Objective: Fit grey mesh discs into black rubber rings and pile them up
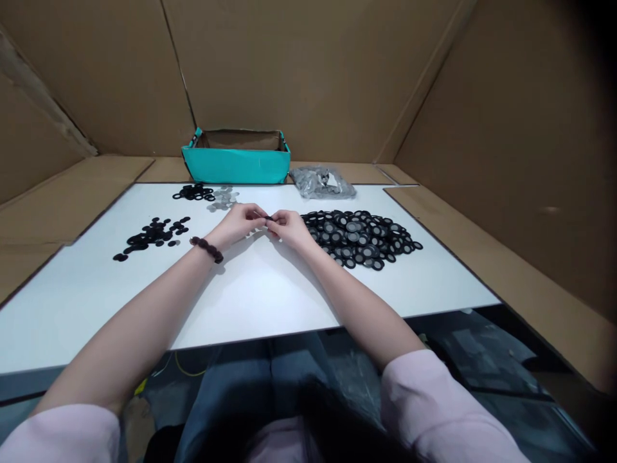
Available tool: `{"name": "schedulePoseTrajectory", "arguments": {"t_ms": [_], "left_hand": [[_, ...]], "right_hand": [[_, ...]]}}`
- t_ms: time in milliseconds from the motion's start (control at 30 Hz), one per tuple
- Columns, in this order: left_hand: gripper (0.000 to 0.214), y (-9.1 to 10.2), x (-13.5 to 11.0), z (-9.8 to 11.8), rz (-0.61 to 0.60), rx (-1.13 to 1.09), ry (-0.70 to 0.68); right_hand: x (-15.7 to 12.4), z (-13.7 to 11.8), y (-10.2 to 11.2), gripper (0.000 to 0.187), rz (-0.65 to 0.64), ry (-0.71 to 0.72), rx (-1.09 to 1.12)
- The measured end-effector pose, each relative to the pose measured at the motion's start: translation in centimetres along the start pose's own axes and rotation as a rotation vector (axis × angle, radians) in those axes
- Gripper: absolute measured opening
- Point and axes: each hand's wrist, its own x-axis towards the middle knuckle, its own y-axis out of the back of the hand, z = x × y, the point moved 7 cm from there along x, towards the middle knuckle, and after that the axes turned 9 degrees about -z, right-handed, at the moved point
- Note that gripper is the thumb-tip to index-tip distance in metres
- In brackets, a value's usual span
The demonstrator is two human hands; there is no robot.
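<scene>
Above the middle of the white table, my left hand [243,220] and my right hand [288,228] meet fingertip to fingertip. Both pinch one small black disc-like piece [268,218], mostly covered by the fingers. Just right of my right hand spreads a large pile of black rings with grey centres [354,236]. To the left of my left hand lie loose solid black discs [153,235]. Behind that hand sit a small heap of black rings [193,192] and a cluster of clear or pale grey discs [223,197].
A teal open box [236,166] stands at the back of the white table [231,302]. Beside it rests a clear plastic bag [322,182] with grey contents. Cardboard walls [308,77] enclose the back and sides.
</scene>
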Motion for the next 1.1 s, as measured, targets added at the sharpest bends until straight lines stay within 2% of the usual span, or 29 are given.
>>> {"name": "schedulePoseTrajectory", "arguments": {"t_ms": [200,367,533,700,900,1000,1100], "left_hand": [[0.018,-0.4,-0.2,0.2,0.029,0.050,-0.003],[0.019,-0.2,0.0,0.0,0.116,0.074,-0.034],[0.021,-0.5,0.4,-0.3,0.108,0.004,-0.062],[0.020,-0.7,0.0,0.4,0.104,0.014,-0.045],[0.016,-1.2,-0.6,0.7,0.082,-0.112,0.073],[0.012,-1.5,-0.6,0.2,0.141,-0.222,0.099],[0.007,-1.6,-0.5,-0.5,0.215,-0.240,0.114]], "right_hand": [[0.0,0.2,0.3,0.013,-0.077,-0.053,-0.122],[0.0,-0.4,0.9,0.011,-0.052,-0.030,-0.201],[-0.3,-1.3,1.9,0.007,-0.007,-0.030,-0.206],[-0.2,-1.2,2.2,0.007,-0.014,-0.039,-0.151],[-0.4,-0.9,2.1,0.012,0.017,-0.088,0.024],[-0.7,-0.4,1.4,0.018,0.013,-0.174,0.205],[-1.0,0.2,0.6,0.023,0.001,-0.281,0.385]]}}
